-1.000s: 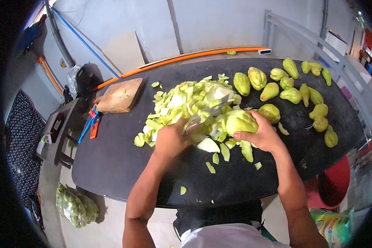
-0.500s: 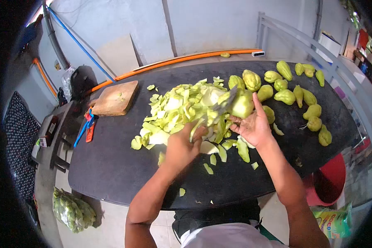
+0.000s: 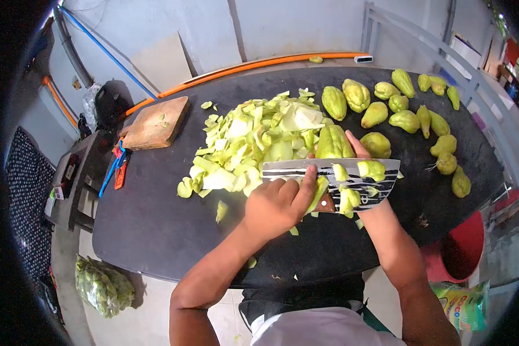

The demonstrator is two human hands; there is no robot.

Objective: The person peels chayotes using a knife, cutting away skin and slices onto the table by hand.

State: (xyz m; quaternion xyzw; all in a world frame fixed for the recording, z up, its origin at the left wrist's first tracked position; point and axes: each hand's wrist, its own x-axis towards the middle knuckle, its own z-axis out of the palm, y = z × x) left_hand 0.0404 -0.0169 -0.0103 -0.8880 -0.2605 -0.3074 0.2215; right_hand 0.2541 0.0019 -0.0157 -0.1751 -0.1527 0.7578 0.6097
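grips a cleaver (image 3: pixel 360 184) in the left hand (image 3: pixel 279 207), with fingers wrapped round the handle (image 3: pixel 327 203); cups a chayote (image 3: pixel 333 143) in the right hand (image 3: pixel 358 145), partly hidden by the blade (image 3: pixel 388 176), between a heap of peelings (image 3: pixel 242 132) and whole chayotes (image 3: pixel 405 120). reads "coco" on the green bag (image 3: pixel 470 310); cannot make out the blade's marks.

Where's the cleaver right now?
In the head view, just right of centre, the cleaver is in the left hand, its blade in front of the chayote in the right hand, by the pile of peelings.
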